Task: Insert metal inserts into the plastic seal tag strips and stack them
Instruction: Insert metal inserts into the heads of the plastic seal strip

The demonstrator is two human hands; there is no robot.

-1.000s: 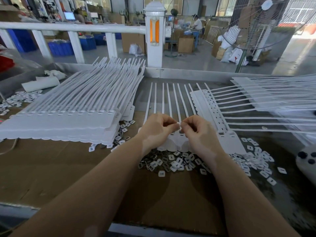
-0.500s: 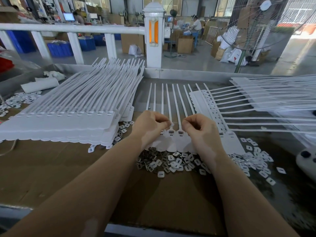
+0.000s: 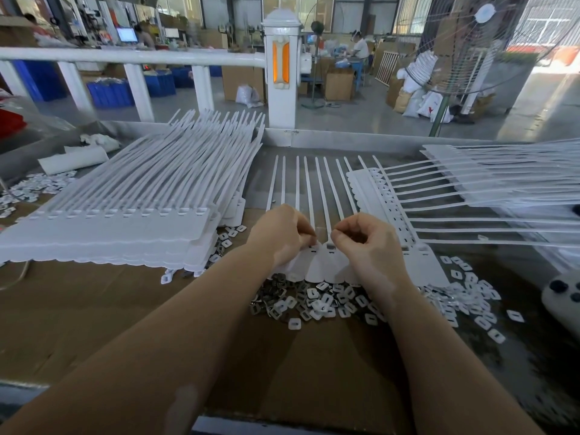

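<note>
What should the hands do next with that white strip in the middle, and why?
Probably press the next insert down into a slot. Both hands, left hand and right hand, have curled fingertips at the row of slots on the strip lying on the cardboard, and the pile of loose inserts sits just below, within easy reach. Whether a fingertip already holds an insert can't be seen.

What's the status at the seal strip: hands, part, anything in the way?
Left hand and right hand: fingers curled, pinching at the strip's slots. Seal tag strip flat on the cardboard, tails pointing away. Loose inserts piled just below; nothing blocking.
</note>
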